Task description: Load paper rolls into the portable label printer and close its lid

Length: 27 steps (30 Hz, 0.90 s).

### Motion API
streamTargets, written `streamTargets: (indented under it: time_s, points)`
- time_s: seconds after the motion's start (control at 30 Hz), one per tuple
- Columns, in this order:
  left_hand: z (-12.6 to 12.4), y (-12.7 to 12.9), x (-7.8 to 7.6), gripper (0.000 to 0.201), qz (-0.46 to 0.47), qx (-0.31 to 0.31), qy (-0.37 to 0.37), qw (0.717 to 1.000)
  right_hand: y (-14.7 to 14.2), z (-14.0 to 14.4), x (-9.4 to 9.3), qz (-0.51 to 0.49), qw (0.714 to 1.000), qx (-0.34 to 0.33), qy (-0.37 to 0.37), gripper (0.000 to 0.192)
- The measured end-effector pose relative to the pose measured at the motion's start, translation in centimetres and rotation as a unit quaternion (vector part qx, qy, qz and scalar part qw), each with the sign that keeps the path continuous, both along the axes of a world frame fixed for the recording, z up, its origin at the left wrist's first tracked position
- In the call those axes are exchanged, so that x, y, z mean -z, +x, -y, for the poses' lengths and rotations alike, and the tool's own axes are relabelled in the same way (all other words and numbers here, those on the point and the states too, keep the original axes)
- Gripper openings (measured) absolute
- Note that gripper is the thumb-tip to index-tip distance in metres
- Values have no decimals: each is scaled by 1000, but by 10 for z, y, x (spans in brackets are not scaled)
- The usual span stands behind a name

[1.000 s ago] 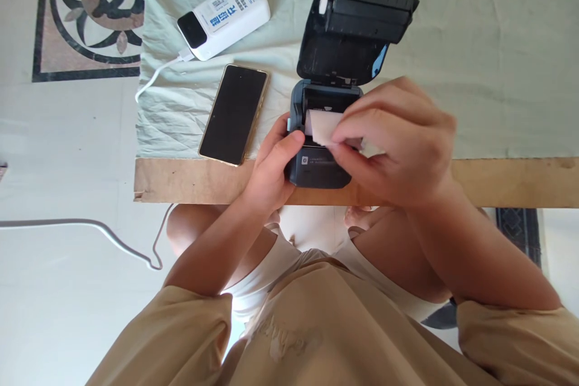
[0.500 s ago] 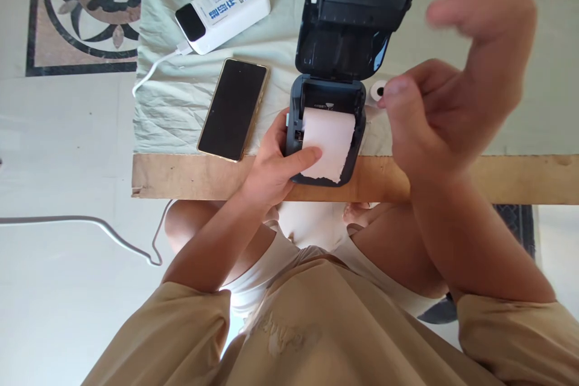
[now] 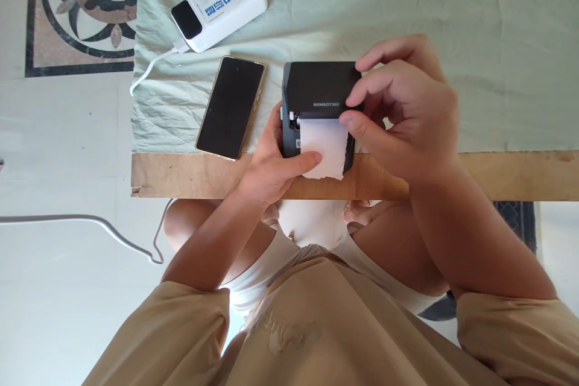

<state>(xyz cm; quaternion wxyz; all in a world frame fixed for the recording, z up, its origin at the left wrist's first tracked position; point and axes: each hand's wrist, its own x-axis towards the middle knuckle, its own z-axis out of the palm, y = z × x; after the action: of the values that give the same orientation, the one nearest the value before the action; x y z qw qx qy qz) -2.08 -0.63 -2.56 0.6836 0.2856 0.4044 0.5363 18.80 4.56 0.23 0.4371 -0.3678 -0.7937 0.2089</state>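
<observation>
My left hand (image 3: 280,160) grips a dark label printer (image 3: 287,143) by its left side, at the table's front edge. Its thumb presses on the white paper strip (image 3: 323,139), whose torn end hangs out over the printer's front. The black lid (image 3: 316,84) with light lettering lies lowered over the printer body, and I cannot tell whether it is latched. My right hand (image 3: 407,108) is at the lid's right edge, its curled fingers on top and its thumb at the front corner beside the paper.
A phone (image 3: 231,107) with a dark screen lies left of the printer. Behind it stands a white power bank (image 3: 221,6) with a white cable (image 3: 151,69) plugged in. Pale green cloth (image 3: 497,60) covers the table up to a bare wooden edge (image 3: 194,175).
The printer's lid has swung from raised to lowered over the paper. My right hand has moved left and down onto the lid. The small white roll beside the printer is now hidden.
</observation>
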Motion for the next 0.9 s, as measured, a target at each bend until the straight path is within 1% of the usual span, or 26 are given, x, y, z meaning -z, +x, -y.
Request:
streamTargets:
  time_s: [0.1, 0.2, 0.27, 0.33, 0.37, 0.4, 0.5, 0.53, 0.63, 0.7, 0.83, 0.9]
  points:
    - [0, -1, 2, 85, -29, 4, -3, 1000, 3, 2, 4, 33, 999, -1, -29, 10]
    - [2, -2, 3, 95, -38, 6, -5, 999, 4, 3, 6, 55, 997, -14, -47, 10]
    - [4, -2, 3, 89, -15, 12, 11, 1000, 4, 3, 6, 55, 997, -33, -45, 10]
    - [5, -1, 3, 73, 14, 10, 46, 999, 3, 5, 6, 44, 997, -49, -43, 12]
    - [6, 0, 3, 65, 20, 4, 57, 998, 3, 7, 6, 35, 997, -51, -46, 16]
    - [7, 0, 2, 59, 16, -5, 57, 998, 2, 8, 5, 28, 997, -51, -54, 25]
    - [9, 1, 0, 50, -16, -29, 24, 999, 0, 13, 5, 23, 995, -49, -87, 57]
    - [10, 1, -1, 47, -18, -31, 21, 999, 0, 13, 6, 27, 994, -53, -92, 62]
    - [11, 1, 0, 38, -6, -30, 39, 999, 1, 11, 10, 38, 992, -62, -102, 64]
    - [11, 0, 1, 39, -18, -29, 39, 999, 2, 8, 13, 40, 991, -67, -113, 67]
    - [9, -1, 2, 57, -44, -15, 32, 998, 3, 4, 17, 23, 989, -84, -120, 72]
    - [9, -1, 2, 56, -37, -14, 34, 999, 3, 3, 17, 26, 989, -84, -121, 73]
